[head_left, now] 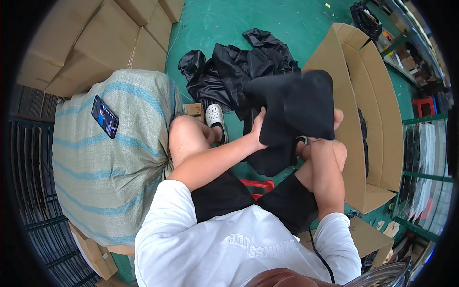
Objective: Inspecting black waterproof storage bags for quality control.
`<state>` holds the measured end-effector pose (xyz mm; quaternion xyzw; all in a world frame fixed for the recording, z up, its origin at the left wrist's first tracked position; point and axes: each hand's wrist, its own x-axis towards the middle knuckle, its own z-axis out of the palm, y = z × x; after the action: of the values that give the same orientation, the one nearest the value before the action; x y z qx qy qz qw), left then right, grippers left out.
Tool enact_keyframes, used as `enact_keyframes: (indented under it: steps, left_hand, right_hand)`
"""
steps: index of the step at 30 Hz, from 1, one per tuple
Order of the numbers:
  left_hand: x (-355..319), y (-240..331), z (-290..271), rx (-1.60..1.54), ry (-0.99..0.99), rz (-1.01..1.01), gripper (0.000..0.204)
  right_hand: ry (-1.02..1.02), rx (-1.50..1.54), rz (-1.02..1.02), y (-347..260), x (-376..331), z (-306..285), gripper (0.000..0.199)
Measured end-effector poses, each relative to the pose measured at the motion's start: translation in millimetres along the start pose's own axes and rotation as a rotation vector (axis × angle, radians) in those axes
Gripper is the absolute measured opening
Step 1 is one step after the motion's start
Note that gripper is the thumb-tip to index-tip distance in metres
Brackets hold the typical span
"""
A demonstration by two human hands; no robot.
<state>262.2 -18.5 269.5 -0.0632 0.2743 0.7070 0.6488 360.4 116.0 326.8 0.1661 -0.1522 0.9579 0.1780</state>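
Observation:
In front of my knees I hold up a floppy, matte black piece of sheet material [299, 107], its upper part bent over. My left hand [258, 128] grips its left edge, thumb pointing up. Over on the right side, my right hand [338, 118] is mostly hidden behind the same black piece. Only part of that hand shows past the edge, closed at the material. Just beyond, a crumpled heap of shiny black material [234, 64] lies on the green floor. I cannot make out exactly what the black pieces are.
At my left bulges a striped woven sack [107, 155] with a phone [105, 117] on top. Stacked cartons [107, 40] stand behind it. To my right is a tall open cardboard box [330, 55]. Red plastic [262, 183] shows between my legs. Green shelving [428, 177] stands far right.

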Motion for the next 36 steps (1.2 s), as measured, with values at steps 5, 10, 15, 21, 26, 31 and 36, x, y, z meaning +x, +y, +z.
enact_keyframes:
  steps: [5,10,15,21,26,31,36]
  left_hand:
    - [-6.5,48.6,1.8,1.087,0.010,0.611,0.056]
    - [-6.3,73.4,-5.3,1.697,0.171,1.064,0.045]
    - [30.6,95.6,-65.0,1.492,0.097,1.131,0.034]
    - [28.2,130.0,-69.9,0.286,-0.389,0.743,0.032]
    - [16.1,133.2,-81.1,-0.128,-0.548,0.415,0.034]
    - [-1.7,112.9,-60.3,-0.090,-0.353,0.243,0.026]
    - [-5.5,102.8,-51.4,0.372,-0.239,0.388,0.023]
  right_hand:
    - [-0.260,0.097,0.298,5.5,4.5,11.9,0.092]
    - [-0.090,-0.142,0.237,-4.0,-8.4,0.4,0.084]
    - [0.330,-0.350,0.132,-21.0,1.6,-11.9,0.065]
    - [0.253,-0.578,0.311,-41.6,-5.1,-26.6,0.058]
    - [0.260,-1.190,0.660,-21.0,16.8,3.3,0.045]
    - [0.368,-1.169,0.256,-9.8,32.4,-4.4,0.060]
    - [0.517,-0.750,0.163,22.7,36.8,-5.4,0.051]
